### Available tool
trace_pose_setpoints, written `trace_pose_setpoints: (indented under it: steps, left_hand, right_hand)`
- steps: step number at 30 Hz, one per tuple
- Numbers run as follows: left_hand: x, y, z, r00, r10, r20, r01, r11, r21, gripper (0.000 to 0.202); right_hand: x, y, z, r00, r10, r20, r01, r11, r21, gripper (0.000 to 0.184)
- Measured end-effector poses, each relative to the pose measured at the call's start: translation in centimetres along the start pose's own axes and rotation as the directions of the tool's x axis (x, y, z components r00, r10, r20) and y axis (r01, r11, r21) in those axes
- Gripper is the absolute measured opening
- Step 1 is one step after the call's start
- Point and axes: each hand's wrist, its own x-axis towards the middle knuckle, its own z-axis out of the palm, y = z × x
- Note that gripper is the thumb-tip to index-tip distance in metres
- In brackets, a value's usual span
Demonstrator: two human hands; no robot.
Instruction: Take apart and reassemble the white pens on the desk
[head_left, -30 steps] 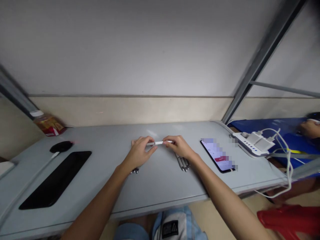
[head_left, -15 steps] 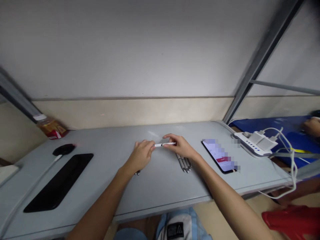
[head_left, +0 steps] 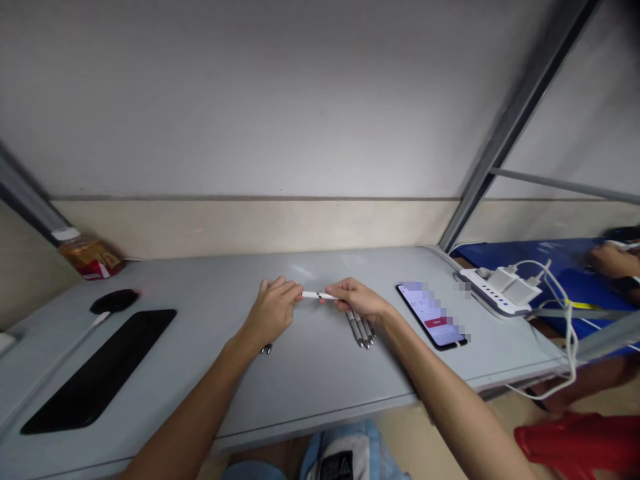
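A white pen [head_left: 311,295] lies level between my two hands, above the grey desk [head_left: 320,373]. My left hand [head_left: 276,303] is closed around its left end, which the fingers hide. With thumb and fingers, my right hand [head_left: 356,298] pinches the other end. Several grey pens [head_left: 361,330] lie side by side on the desk just below my right hand, their upper parts covered by it. The metal tips of other pens [head_left: 267,349] peek out under my left wrist; the rest of them is hidden.
To the right are a lit phone [head_left: 433,317] and a white power strip [head_left: 497,292] with chargers and cables. On the left lie a long black pad [head_left: 100,370], a black round puck [head_left: 115,301] with a cable, and a tilted drink bottle [head_left: 90,255]. Another person's hand [head_left: 613,260] is at far right.
My right hand's fingers, raised and apart before, have closed on the pen's right end. My left hand keeps its grip. The whole view has shifted slightly.
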Motion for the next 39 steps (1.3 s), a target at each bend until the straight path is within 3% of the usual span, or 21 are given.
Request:
trace_pose_setpoints:
  steps: [6, 9, 12, 14, 20, 25, 33, 39]
  left_hand:
    - [0.1, 0.7, -0.3, 0.997, -0.077, 0.014, 0.078, 0.984, -0.159, 0.024]
    - [0.1, 0.6, -0.2, 0.991, -0.129, 0.043, 0.135, 0.972, -0.192, 0.028]
    - [0.2, 0.3, 0.0, 0.979, -0.196, 0.047, 0.201, 0.969, -0.143, 0.032]
    - [0.2, 0.0, 0.2, 0.973, -0.225, 0.053, 0.229, 0.969, -0.090, 0.032]
    - [-0.2, -0.5, 0.9, 0.954, -0.291, 0.076, 0.283, 0.954, 0.104, 0.024]
    - [-0.3, -0.7, 0.7, 0.934, -0.350, 0.073, 0.327, 0.918, 0.224, 0.021]
    - [-0.2, -1.1, 0.4, 0.889, -0.456, 0.041, 0.441, 0.877, 0.191, 0.030]
    - [-0.2, -0.8, 0.3, 0.881, -0.465, 0.090, 0.435, 0.870, 0.230, 0.031]
  right_hand:
    - [0.9, 0.2, 0.1, 0.967, -0.049, -0.252, 0.123, 0.949, 0.289, 0.028]
    - [1.3, 0.5, -0.2, 0.914, -0.027, -0.405, 0.224, 0.866, 0.447, 0.029]
    - [1.4, 0.5, -0.6, 0.875, -0.035, -0.482, 0.346, 0.742, 0.574, 0.026]
    - [1.3, 0.3, -0.9, 0.879, -0.040, -0.475, 0.366, 0.695, 0.618, 0.026]
    - [0.8, 0.2, -1.2, 0.897, -0.044, -0.439, 0.347, 0.687, 0.638, 0.038]
    - [0.9, 0.5, -1.2, 0.906, -0.090, -0.415, 0.374, 0.631, 0.680, 0.036]
    - [1.1, 0.8, -0.9, 0.927, -0.101, -0.362, 0.339, 0.642, 0.688, 0.037]
    - [1.3, 0.7, -0.5, 0.937, -0.100, -0.336, 0.315, 0.661, 0.681, 0.034]
